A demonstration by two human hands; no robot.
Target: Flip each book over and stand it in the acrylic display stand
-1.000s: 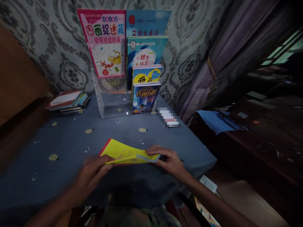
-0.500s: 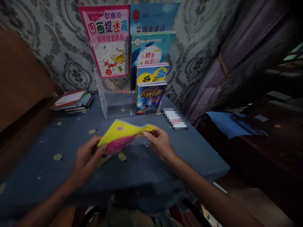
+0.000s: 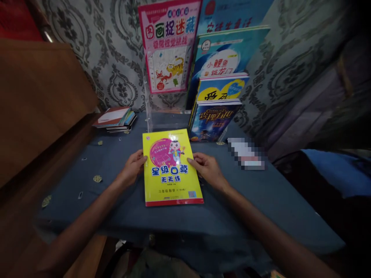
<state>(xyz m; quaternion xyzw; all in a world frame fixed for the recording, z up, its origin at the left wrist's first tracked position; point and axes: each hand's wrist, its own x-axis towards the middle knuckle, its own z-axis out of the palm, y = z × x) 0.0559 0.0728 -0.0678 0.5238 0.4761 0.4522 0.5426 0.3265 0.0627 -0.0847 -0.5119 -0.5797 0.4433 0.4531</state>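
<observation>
A yellow workbook [image 3: 174, 193] with a pink circle and a cartoon figure on its cover faces me over the table, its text upright. My left hand [image 3: 133, 166] grips its left edge, thumb on the cover. At the right edge, my right hand [image 3: 207, 168] pinches the workbook with the thumb in front; the other fingers are partly hidden behind. Just beyond the workbook stands a clear acrylic rack [image 3: 148, 112] with a pink picture book [image 3: 171, 46] on its left. Several books stand in steps on the right, with a dark blue book [image 3: 213, 121] in front.
A small stack of books [image 3: 116, 119] lies at the back left of the cloth-covered table [image 3: 261, 208]. Right of the rack lies a blurred-out flat object [image 3: 246, 153]. A brown panel [image 3: 43, 85] stands at the left, and a patterned curtain [image 3: 121, 85] hangs behind.
The workbook was tilted and bent between my hands; now it is flat with its cover facing me. My right hand has moved from its corner to its right edge. The view has shifted left.
</observation>
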